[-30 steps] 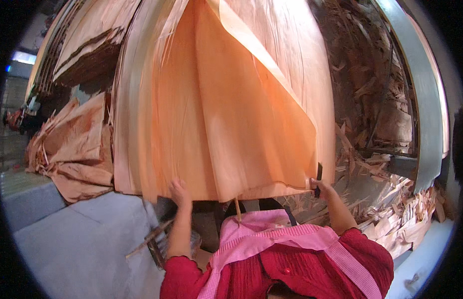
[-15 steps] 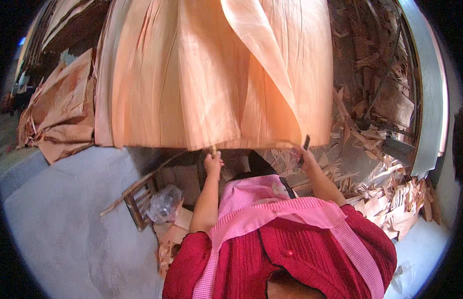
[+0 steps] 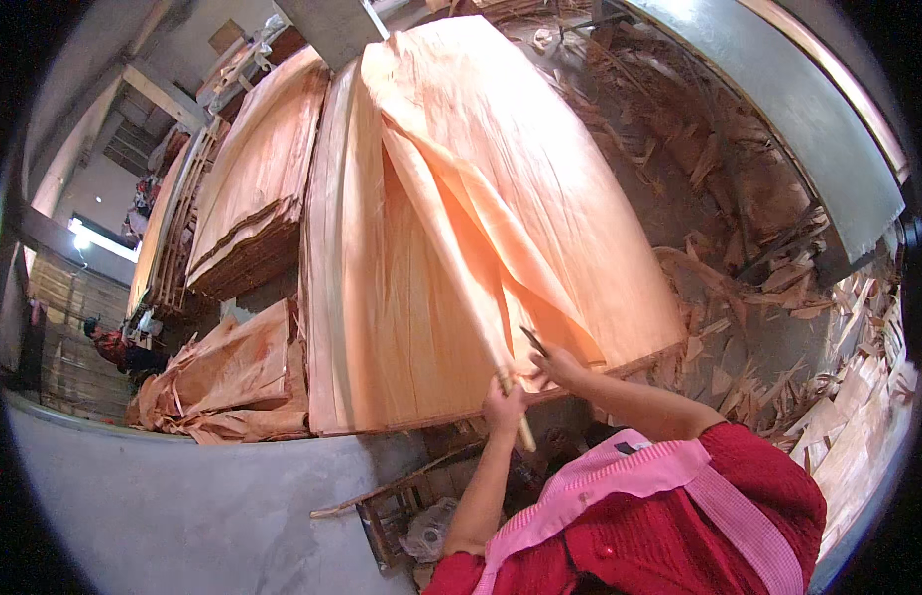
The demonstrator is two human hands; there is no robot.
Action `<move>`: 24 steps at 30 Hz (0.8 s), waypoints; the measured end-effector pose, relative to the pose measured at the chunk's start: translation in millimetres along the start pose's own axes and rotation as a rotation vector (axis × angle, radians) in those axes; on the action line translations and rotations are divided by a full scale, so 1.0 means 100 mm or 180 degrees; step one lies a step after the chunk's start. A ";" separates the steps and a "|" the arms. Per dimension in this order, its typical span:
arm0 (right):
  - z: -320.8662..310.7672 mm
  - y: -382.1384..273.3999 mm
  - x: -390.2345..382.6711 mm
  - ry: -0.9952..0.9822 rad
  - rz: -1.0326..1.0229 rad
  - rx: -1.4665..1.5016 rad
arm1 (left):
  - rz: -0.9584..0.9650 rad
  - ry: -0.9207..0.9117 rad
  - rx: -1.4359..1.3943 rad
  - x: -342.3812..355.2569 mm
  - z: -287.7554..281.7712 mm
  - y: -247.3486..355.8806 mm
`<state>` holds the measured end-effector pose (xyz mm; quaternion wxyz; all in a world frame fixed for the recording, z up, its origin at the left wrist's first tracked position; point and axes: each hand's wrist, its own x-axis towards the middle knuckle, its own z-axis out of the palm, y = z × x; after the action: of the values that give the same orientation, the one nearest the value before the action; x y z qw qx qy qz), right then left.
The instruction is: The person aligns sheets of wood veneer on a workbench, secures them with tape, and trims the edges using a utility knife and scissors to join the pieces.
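Observation:
A broad stack of thin, pale orange wood veneer sheets [image 3: 382, 327] lies in front of me, its top sheet raised into a long fold [image 3: 451, 258]. At the near edge, my left hand [image 3: 503, 405] is closed around a slim, light wooden stick [image 3: 526, 434], whose lower end juts out below the fist. My right hand [image 3: 560, 369], just right of it, is closed on a dark, narrow knife [image 3: 532, 342] pointing up and left over the veneer. Whether the left fingers also pinch the fold's edge cannot be made out.
More veneer stacks [image 3: 258, 188] stand at the far left, with crumpled sheets [image 3: 238, 367] nearer. Veneer scraps [image 3: 858, 397] litter the right floor beside a grey panel [image 3: 798, 109]. A small wooden stool [image 3: 382, 526] and a clear plastic bag [image 3: 429, 528] are low by my left arm. Another person [image 3: 119, 347] is far left.
The view has turned and shows more of the room. My hands, apart at the near edge before, are now close together. The fold in the top sheet shows along more of its length.

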<state>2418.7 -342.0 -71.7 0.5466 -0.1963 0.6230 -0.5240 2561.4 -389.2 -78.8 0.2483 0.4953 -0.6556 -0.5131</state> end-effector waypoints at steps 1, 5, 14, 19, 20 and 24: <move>-0.03 -0.24 0.00 -0.0081 -0.0145 -0.0089 | -0.0052 -0.0289 0.0544 -0.09 0.10 0.64; -0.46 -0.69 0.03 0.0266 -0.0042 -0.1168 | 0.0789 -0.0417 0.1530 -0.14 0.75 1.00; -2.00 -0.88 -0.34 0.0796 0.0148 0.0184 | 0.0915 -0.0057 0.0334 -0.29 1.66 0.64; -2.00 -1.32 -0.91 0.0464 0.0058 0.1082 | 0.0295 -0.0290 -0.1207 -0.42 2.03 1.24; -1.98 -1.33 -1.00 0.0314 0.0034 0.1280 | 0.0261 -0.0424 -0.1330 -0.44 2.07 1.23; -2.37 -1.18 -1.02 0.0414 0.0234 0.1380 | -0.0231 -0.0745 -0.1808 -0.55 2.44 1.49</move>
<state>2203.0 -198.3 44.3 0.5533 -0.0172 0.5365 -0.6369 2320.4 -237.6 -17.3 0.2810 0.3667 -0.4919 -0.7379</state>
